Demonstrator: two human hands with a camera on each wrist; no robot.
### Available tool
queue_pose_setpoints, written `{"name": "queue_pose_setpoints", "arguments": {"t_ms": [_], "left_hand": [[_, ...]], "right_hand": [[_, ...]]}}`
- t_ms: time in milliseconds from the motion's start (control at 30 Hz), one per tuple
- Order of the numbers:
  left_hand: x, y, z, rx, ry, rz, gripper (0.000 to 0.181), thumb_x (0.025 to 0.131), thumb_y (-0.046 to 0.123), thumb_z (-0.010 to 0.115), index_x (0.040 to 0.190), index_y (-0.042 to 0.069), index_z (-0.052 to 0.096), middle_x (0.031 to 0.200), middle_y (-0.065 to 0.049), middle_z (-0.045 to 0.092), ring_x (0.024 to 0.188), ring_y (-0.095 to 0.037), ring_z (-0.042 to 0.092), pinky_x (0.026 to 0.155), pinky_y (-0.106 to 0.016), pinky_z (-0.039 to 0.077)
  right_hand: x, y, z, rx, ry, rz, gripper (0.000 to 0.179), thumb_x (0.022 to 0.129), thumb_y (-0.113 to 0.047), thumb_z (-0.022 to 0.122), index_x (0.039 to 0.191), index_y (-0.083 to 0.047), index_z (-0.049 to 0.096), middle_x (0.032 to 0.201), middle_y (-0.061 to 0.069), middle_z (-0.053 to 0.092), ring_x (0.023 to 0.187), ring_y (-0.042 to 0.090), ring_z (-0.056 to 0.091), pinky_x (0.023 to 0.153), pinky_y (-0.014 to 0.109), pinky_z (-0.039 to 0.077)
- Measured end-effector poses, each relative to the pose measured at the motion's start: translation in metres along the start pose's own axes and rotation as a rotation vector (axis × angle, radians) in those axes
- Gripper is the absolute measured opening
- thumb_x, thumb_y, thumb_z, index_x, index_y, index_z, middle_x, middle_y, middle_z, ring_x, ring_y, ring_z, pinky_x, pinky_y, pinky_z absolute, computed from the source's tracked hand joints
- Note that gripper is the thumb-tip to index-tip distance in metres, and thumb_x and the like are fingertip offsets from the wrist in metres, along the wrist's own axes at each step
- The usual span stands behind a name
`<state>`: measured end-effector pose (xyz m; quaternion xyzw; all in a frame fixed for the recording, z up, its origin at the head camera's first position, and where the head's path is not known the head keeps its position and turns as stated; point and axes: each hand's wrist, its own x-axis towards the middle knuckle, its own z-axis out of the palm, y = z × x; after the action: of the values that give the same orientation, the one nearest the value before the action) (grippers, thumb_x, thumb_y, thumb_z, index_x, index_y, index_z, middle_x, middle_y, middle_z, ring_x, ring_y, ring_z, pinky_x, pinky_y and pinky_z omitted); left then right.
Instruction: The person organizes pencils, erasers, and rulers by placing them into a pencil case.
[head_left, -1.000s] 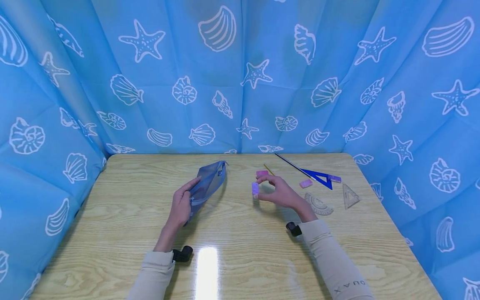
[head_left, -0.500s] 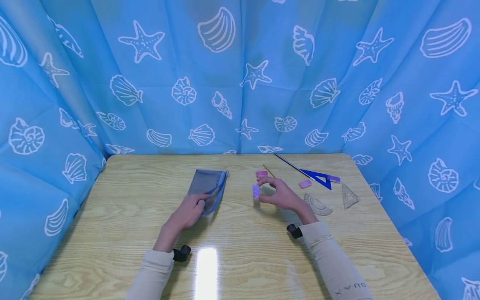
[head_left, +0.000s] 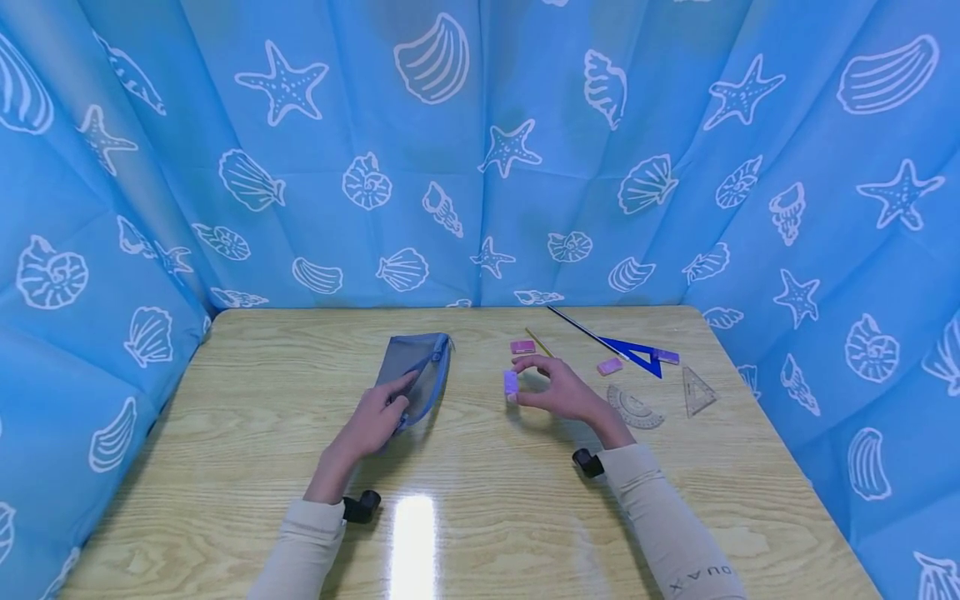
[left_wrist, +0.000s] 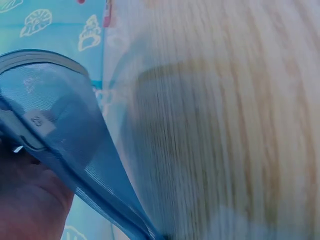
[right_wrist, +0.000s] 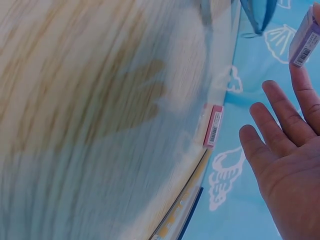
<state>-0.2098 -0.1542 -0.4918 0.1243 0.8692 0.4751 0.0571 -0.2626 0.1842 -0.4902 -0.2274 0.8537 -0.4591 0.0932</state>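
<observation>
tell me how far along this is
Done: the mesh pouch looks unzipped. In hand: the left hand holds the pouch, the right hand pinches a purple block outside it. Left to pack, perhaps: the pink blocks, blue set square, protractor and clear set square, among others on the table.

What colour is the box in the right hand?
Mostly purple; the box shows best in the right wrist view.
</observation>
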Motion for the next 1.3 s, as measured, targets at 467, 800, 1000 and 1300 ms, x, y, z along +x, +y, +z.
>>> {"name": "queue_pose_setpoints", "arguments": {"t_ms": [467,800,1000,1300], "left_hand": [[-0.002,0.002,-0.003,-0.11,0.202,0.111,0.057,0.097,0.002,0.032,0.152,-0.002,0.042,0.153,-0.021,0.048,0.146,-0.038,0.04,0.11,-0.051,0.039],[-0.003,0.004,0.002,-0.178,0.271,0.127,0.056,0.098,-0.002,0.03,0.152,-0.004,0.04,0.153,-0.024,0.047,0.148,-0.038,0.035,0.117,-0.055,0.033],[-0.004,0.005,0.006,-0.193,0.328,0.125,0.057,0.096,-0.002,0.031,0.152,-0.003,0.041,0.151,-0.024,0.05,0.146,-0.037,0.038,0.12,-0.053,0.031],[-0.004,0.006,0.013,-0.329,0.371,0.141,0.057,0.096,-0.004,0.031,0.153,-0.002,0.041,0.147,-0.029,0.051,0.134,-0.046,0.052,0.115,-0.058,0.037]], "right_hand": [[0.008,-0.012,0.007,-0.006,0.002,-0.038,0.038,0.087,-0.019,0.081,0.119,-0.008,0.064,0.145,0.02,0.056,0.142,0.037,0.045,0.12,0.057,0.029],[0.02,-0.03,0.012,-0.051,-0.002,-0.071,0.043,0.085,-0.028,0.083,0.121,-0.011,0.066,0.143,0.016,0.057,0.137,0.029,0.046,0.119,0.053,0.034],[0.031,-0.038,0.017,-0.036,-0.012,-0.098,0.043,0.086,-0.023,0.082,0.124,-0.008,0.066,0.143,0.016,0.059,0.138,0.031,0.05,0.118,0.051,0.037],[0.05,-0.053,0.025,-0.024,-0.007,-0.093,0.043,0.087,-0.026,0.08,0.124,-0.011,0.064,0.146,0.013,0.057,0.14,0.027,0.048,0.119,0.046,0.035]]}}
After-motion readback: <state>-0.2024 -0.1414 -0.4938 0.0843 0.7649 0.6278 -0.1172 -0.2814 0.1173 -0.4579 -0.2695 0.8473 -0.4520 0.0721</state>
